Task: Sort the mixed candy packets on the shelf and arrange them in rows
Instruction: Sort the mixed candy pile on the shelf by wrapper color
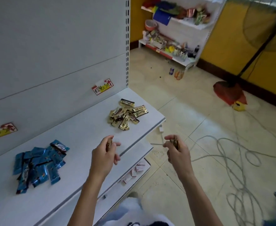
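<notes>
Head view: the shelf point(85, 131) carries two heaps. The blue heap point(37, 163) lies at 9 o'clock from your left hand point(103, 159). The gold heap point(127, 115) lies at 12 o'clock, well apart. Your left hand pinches a single gold packet point(109, 144). Your right hand point(178, 152), beyond the shelf edge, grips a gold bundle point(174, 141).

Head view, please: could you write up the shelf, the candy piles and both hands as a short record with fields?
shelf: white, packets in two loose heaps, no rows yet
blue packets: heap on the left part
gold packets: heap near the right end
left hand: over the shelf, pinches a held packet, gold-brown
right hand: beyond the shelf edge, over the floor, grips a small bundle of gold-brown packets
tags: two handwritten, on the back panel
</notes>
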